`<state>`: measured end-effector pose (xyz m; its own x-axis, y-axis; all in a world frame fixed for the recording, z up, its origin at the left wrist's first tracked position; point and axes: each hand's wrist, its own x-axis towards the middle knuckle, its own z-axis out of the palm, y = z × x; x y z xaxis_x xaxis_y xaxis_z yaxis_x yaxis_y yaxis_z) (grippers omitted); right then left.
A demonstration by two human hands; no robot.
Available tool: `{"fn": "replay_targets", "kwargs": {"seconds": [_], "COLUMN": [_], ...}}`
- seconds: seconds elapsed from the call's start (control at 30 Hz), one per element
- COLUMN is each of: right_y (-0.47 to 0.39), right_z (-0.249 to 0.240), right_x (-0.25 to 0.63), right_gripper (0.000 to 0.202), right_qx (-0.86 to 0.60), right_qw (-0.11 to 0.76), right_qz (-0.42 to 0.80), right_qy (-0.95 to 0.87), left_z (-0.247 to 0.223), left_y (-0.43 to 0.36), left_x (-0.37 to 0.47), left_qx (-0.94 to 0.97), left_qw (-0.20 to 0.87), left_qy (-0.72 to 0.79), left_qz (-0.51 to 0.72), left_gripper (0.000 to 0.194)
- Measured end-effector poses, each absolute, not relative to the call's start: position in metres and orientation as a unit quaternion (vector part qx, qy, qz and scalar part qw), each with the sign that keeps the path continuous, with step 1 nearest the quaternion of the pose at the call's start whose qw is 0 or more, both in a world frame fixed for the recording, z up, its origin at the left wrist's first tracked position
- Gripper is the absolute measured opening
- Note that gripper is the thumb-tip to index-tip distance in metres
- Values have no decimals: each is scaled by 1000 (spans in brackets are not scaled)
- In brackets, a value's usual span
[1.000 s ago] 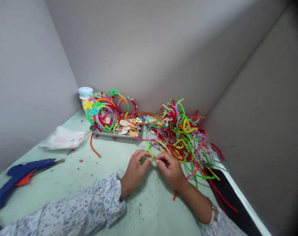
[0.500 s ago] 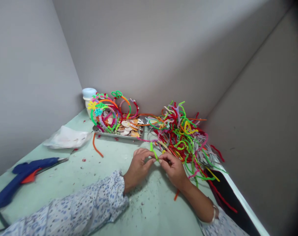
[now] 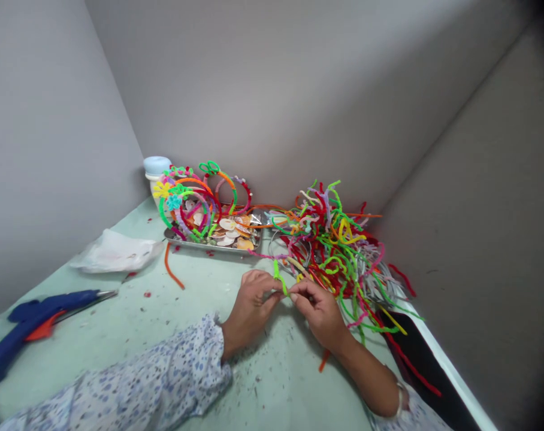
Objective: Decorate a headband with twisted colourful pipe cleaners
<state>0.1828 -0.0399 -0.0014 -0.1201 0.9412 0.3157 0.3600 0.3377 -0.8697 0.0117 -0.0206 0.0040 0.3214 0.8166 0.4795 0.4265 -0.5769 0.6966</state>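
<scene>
Left hand (image 3: 253, 306) and right hand (image 3: 320, 311) (both angled inward) pinch a green pipe cleaner (image 3: 277, 271).

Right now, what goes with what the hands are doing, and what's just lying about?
Likely in use: left hand, right hand, lime-green fuzzy stem they pinch, perhaps the heap of colourful stems.
Probably just lying about: blue glue gun, white plastic bag, loose orange stem.

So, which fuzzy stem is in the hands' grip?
The lime-green one, pinched between the left hand and right hand; those in the tangled pile beyond are unheld.
</scene>
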Motion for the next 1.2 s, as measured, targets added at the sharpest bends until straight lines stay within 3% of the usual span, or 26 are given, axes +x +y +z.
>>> {"fn": "replay_targets", "kwargs": {"seconds": [0.13,0.4,0.67,0.87,0.97,1.2], "right_y": [-40,-40,-39,-40,-40,-41], "right_z": [-2,-2,-1,-3,-4,-1], "right_x": [183,184,184,185,186,184], "right_gripper": [9,9,15,13,13,12], "right_qx": [-480,-485,-463,-468,-471,-471], "right_qw": [462,466,456,469,467,467], "right_qz": [292,254,217,198,190,175], "right_qy": [-686,-695,-728,-722,-724,-728], "left_z": [3,1,9,2,0,14], "left_y": [-23,-24,-30,-26,-23,-31], "left_x": [12,12,11,12,12,11], "left_qx": [768,744,734,673,679,703], "left_qw": [233,255,203,257,300,207], "left_qy": [411,434,413,478,483,485], "left_qz": [433,439,499,503,465,477], "left_gripper": [8,29,12,24,16,9]}}
